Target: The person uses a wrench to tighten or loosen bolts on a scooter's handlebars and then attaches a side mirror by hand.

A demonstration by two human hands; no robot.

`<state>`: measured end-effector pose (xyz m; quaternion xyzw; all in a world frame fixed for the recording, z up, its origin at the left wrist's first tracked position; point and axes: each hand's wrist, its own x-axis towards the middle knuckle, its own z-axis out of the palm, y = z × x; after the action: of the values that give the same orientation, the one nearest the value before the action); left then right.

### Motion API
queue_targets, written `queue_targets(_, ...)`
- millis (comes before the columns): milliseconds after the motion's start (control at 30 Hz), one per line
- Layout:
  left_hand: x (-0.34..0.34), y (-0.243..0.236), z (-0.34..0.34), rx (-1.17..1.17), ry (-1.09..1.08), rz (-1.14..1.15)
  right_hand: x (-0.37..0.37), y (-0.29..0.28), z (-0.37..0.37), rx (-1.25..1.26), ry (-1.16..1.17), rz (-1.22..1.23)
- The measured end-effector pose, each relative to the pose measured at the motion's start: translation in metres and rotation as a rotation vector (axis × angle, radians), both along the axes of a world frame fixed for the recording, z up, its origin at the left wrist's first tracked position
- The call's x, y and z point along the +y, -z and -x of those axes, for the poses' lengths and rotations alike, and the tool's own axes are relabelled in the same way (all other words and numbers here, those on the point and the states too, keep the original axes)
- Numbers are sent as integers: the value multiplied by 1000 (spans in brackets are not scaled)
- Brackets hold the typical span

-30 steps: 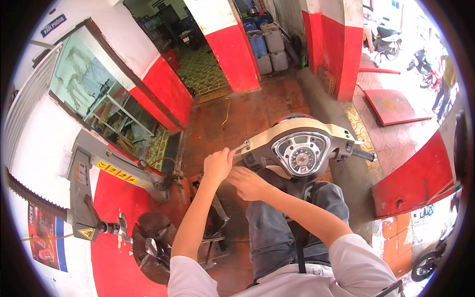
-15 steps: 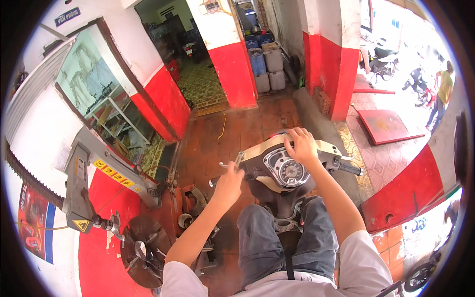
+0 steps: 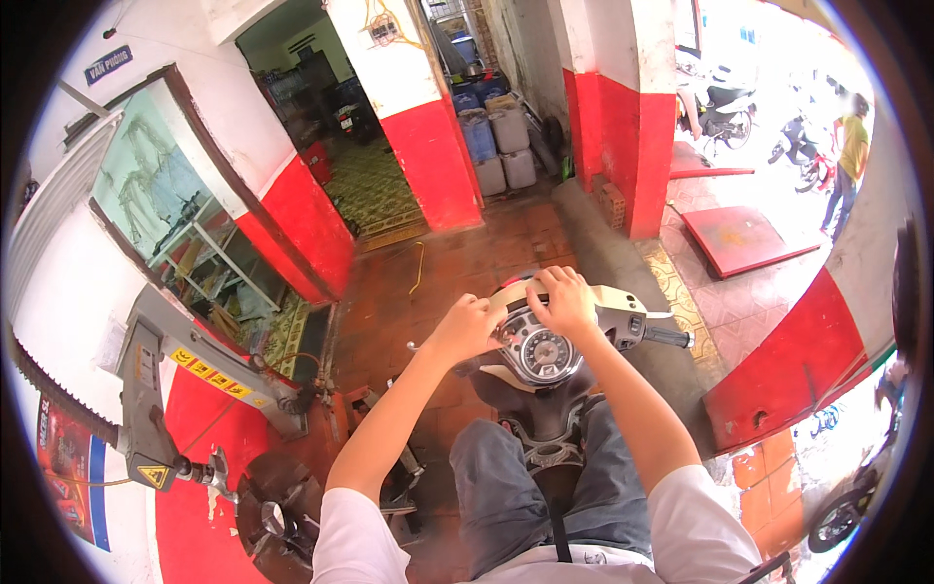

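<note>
The scooter stands directly beneath the seated person, its handlebar cover at arm's reach ahead of the knees. Both hands rest on that cover, close together above the round speedometer. The left hand sits at the cover's near-left edge, fingers curled over the rim. The right hand lies flat across the top, fingers spread toward the front. Neither is seen clamped around a separate object; the placement suggests pressing or feeling the panel's seam, judged from finger position alone. The right grip projects free, just beyond the right hand, untouched. To the left of the left hand, well apart, stands a grey machine with yellow warning strips. Ahead of both hands lies brown tiled floor, then red-and-white pillars and stacked plastic cans.
</note>
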<state>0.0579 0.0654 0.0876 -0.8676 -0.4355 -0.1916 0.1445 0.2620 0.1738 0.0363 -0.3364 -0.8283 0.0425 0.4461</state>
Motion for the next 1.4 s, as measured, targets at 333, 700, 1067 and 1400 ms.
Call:
queue_targets(333, 44, 2, 7, -496, -330, 665, 4, 2, -1, 28, -23, 8)
queue_targets(700, 40, 8, 28, -589, -319, 748, 4, 1, -3, 24, -11, 22)
queue_targets(1067, 77, 59, 91, -1630, -570, 1084, 3, -1, -2, 44, -17, -4)
queue_targets(1400, -12, 86, 98, -2456, -220, 431, 4, 2, -2, 59, -7, -17)
